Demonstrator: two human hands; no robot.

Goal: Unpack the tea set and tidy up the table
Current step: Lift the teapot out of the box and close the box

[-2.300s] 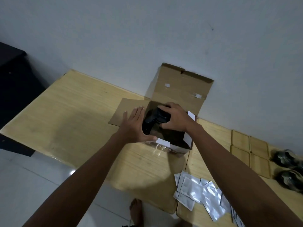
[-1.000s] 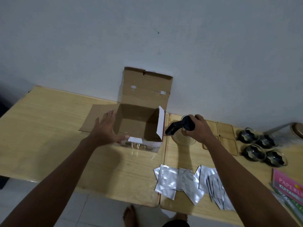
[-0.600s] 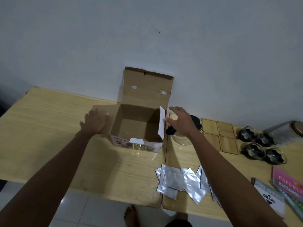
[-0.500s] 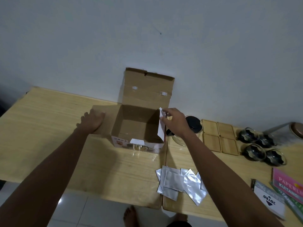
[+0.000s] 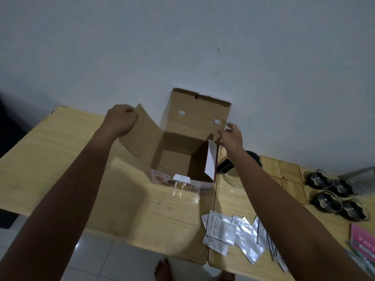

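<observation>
An empty cardboard box (image 5: 178,159) stands on the wooden table (image 5: 60,151) against the wall, its back flap upright. My left hand (image 5: 121,120) grips the top edge of the box's left flap (image 5: 142,136) and holds it raised at a slant. My right hand (image 5: 231,136) is at the box's right rear corner, fingers spread, touching the back flap's edge. A glass teapot with a black lid and handle (image 5: 233,171) sits just right of the box, partly hidden behind my right forearm.
Several wooden coasters (image 5: 288,175) lie right of the teapot. Several glass cups (image 5: 332,191) stand further right. Silver foil sachets (image 5: 233,234) are scattered near the front edge. A pink booklet (image 5: 363,242) lies at the far right. A bare foot (image 5: 164,270) shows below.
The teapot came out of the box and was set down to its right. My left hand lifted the left flap off the table; my right hand moved up to the back flap.
</observation>
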